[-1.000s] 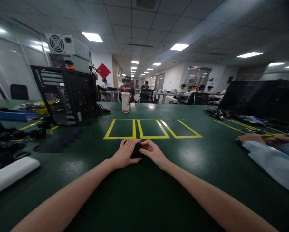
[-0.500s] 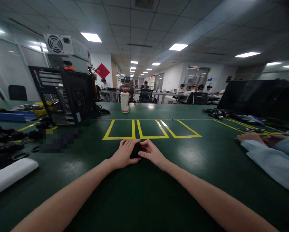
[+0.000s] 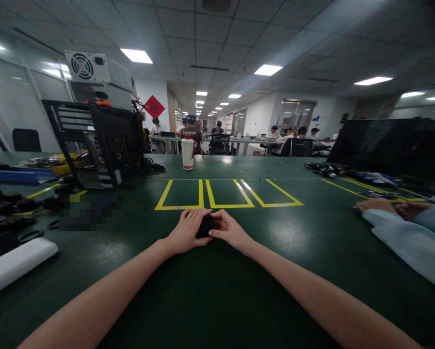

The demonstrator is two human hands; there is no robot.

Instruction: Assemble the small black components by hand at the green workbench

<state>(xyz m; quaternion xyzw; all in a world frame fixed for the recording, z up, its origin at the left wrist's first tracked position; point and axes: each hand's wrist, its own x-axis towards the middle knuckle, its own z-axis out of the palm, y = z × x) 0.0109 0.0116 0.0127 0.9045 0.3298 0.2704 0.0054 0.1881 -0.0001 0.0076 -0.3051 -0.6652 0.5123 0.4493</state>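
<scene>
On the dark green tabletop (image 3: 217, 295), low and central, the left hand (image 3: 184, 231) curls around a small, rounded black object (image 3: 205, 227), fingers above and thumb on the near side, seemingly to steady it. The right hand (image 3: 233, 233) bends its thumb and fingertips to the object's right side, perhaps for finer control; whether they grip is unclear. Just beyond, yellow tape outlines (image 3: 232, 206) probably mark set places. Farther back stands a white bottle with a red lid (image 3: 188, 154), upright; left of it, a black metal computer case (image 3: 120, 145).
</scene>
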